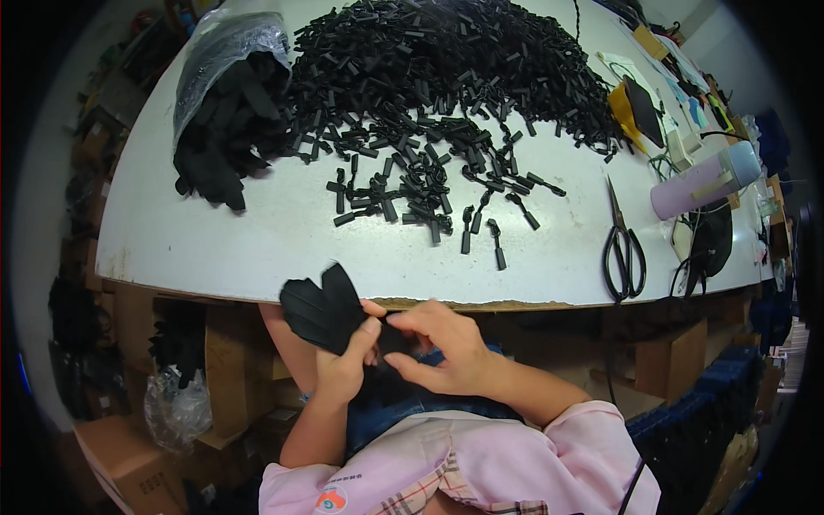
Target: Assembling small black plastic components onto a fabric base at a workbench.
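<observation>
Just off the table's near edge, my left hand (348, 360) is closed on a bundle of black fabric strips (322, 307), pinched between thumb and fingers. The strips' rounded ends fan out up and to the left. Close by on the right, my right hand (446, 348) has its thumb and forefinger apart and its other fingers curled, slightly blurred. Dark cloth shows between the two hands; whether it belongs to the strips or lies behind them, I cannot tell. Loose black zipper pulls (498, 245) lie on the table beyond my hands.
A large heap of black zipper pulls (438, 60) covers the far table (283, 249). At left, a clear plastic bag (232, 43) spills black strips (227, 129). Black-handled scissors (624, 257) and a lilac bottle (699, 184) occupy the right side. Cardboard boxes (129, 463) stand below.
</observation>
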A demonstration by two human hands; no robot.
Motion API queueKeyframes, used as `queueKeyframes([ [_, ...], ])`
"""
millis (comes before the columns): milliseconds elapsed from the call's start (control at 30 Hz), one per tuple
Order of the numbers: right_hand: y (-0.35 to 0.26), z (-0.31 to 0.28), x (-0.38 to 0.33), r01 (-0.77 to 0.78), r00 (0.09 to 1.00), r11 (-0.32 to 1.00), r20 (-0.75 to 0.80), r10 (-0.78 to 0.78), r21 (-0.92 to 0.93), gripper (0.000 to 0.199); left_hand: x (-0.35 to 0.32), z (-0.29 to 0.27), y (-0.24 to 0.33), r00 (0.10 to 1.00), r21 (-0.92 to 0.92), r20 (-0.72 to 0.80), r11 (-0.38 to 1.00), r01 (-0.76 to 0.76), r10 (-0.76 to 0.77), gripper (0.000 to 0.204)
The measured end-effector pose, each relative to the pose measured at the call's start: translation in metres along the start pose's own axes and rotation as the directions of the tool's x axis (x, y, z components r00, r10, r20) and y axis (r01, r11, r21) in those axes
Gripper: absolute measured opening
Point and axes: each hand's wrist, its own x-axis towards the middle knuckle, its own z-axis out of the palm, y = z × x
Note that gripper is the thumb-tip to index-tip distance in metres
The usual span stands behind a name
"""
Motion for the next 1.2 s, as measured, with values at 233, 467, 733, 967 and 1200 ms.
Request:
queueKeyframes([
  [233,0.008,-0.007,0.010,0.321,0.946,0.917,0.040,-0.321,-0.238,0.025,-0.002,-0.005,-0.016,0.944,-0.266,0.329,0.956,0.125,-0.032,0.044],
  [467,0.017,-0.007,-0.003,0.362,0.924,0.917,-0.063,-0.377,-0.167,0.024,-0.003,0.015,-0.010,0.969,-0.374,0.248,0.924,0.083,0.013,0.041],
  [733,0.004,-0.019,-0.009,-0.244,0.970,0.938,0.045,0.240,0.247,0.004,-0.010,0.022,-0.020,0.963,0.081,0.064,0.961,-0.265,0.260,0.040],
  [967,0.002,-0.024,-0.007,-0.033,0.999,0.993,-0.001,0.033,0.112,0.003,-0.005,0.016,-0.015,0.979,-0.125,0.168,0.982,0.140,-0.118,0.028],
  [1200,0.008,-0.021,-0.013,-0.493,0.865,0.662,0.236,0.442,0.565,0.004,0.002,0.012,-0.020,0.675,0.361,0.362,0.571,-0.737,0.643,0.017],
])
